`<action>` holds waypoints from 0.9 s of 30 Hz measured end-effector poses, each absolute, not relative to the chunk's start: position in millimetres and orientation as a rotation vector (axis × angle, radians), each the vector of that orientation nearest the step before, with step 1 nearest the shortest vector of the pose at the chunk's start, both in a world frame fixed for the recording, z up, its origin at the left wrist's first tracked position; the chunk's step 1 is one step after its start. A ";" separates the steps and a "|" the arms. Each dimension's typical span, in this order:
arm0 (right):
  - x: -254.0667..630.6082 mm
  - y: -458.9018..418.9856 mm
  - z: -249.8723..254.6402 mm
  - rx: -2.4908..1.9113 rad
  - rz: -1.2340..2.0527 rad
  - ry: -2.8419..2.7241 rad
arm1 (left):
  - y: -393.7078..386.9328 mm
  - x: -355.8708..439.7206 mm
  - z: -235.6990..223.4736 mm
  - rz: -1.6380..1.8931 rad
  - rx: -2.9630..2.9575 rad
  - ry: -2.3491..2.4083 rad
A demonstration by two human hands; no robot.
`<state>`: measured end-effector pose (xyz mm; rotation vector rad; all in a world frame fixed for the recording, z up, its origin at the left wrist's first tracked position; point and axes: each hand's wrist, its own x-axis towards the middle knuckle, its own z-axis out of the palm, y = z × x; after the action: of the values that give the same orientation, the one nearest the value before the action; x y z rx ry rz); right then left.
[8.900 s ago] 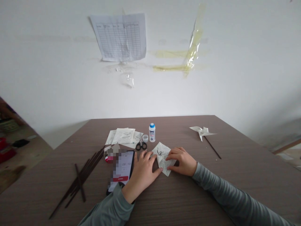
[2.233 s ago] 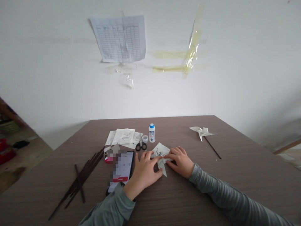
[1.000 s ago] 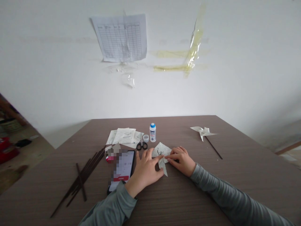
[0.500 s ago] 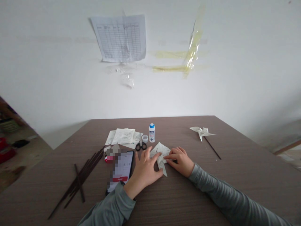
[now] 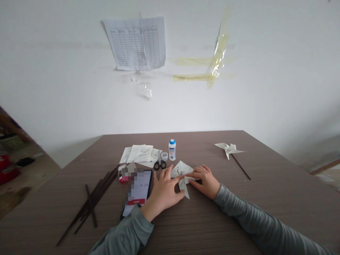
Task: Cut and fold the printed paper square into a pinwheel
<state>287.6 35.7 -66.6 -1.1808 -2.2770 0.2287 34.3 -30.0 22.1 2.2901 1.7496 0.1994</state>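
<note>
The left hand (image 5: 162, 194) is spreading wide and the right hand (image 5: 206, 183) is lying flat, both pressing fingers on a folded paper (image 5: 178, 172) on the table (image 5: 276, 184). Nothing is poking through it, while a pinwheel (image 5: 227, 148) is resting on its stick (image 5: 241, 169) nearby.

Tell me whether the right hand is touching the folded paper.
Touching: the head view shows the right hand with its fingers resting on the folded paper.
</note>
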 end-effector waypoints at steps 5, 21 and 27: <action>285.3 34.3 -66.2 -1.182 0.202 -2.275 | -29.3 33.7 22.2 0.170 2.294 1.763; 283.1 32.0 -64.1 -1.191 0.128 -2.314 | -30.0 35.5 11.2 0.271 2.317 1.798; 280.6 29.6 -61.4 -1.219 0.179 -2.277 | -28.7 34.9 16.5 0.253 2.297 1.774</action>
<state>280.6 29.6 -61.4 -1.2188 -2.2770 0.1791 34.9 -28.7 16.5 2.2967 1.7739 0.2529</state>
